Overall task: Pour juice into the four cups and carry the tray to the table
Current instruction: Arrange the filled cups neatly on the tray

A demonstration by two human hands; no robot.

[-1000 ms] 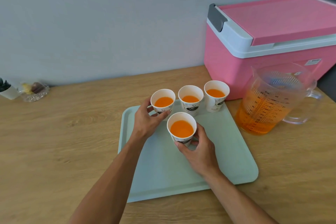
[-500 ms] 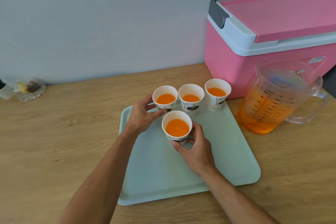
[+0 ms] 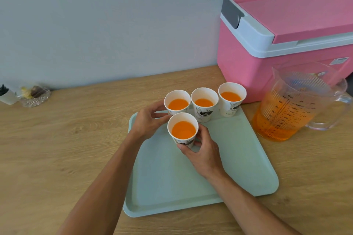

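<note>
A pale green rectangular plastic tray (image 3: pixel 238 168) lies flat on the light wooden bench (image 3: pixel 57 139). Four white paper cups with black print are gathered over its far half, each holding orange juice (image 3: pixel 204 102). Three form a row along the tray's far edge: the rear-left cup (image 3: pixel 177 101), the middle cup (image 3: pixel 205 115) rim to rim with it, and the rear-right cup (image 3: pixel 231 108) just apart, at the tray's far right corner. The front cup (image 3: pixel 188 141) — fuller than the rest — is nearer the tray's middle, just before the rear-left cup; whether its base touches the tray cannot be told. The right hand (image 3: pixel 202 155) has its grip clamped on the front cup, thumb and fingers curled round the lower wall. The left hand (image 3: pixel 148 122), at the tray's far left corner, has its grip closed on the rear-left cup — a finger behind, the thumb in front. Just off the tray's right side stands a clear plastic measuring jug (image 3: pixel 290 105), partly full of juice, and beyond it a pink cooler box with a white-rimmed lid (image 3: pixel 267 66). Well left of the tray, by the wall, sits a small cut-glass dish (image 3: pixel 35 95)
</note>
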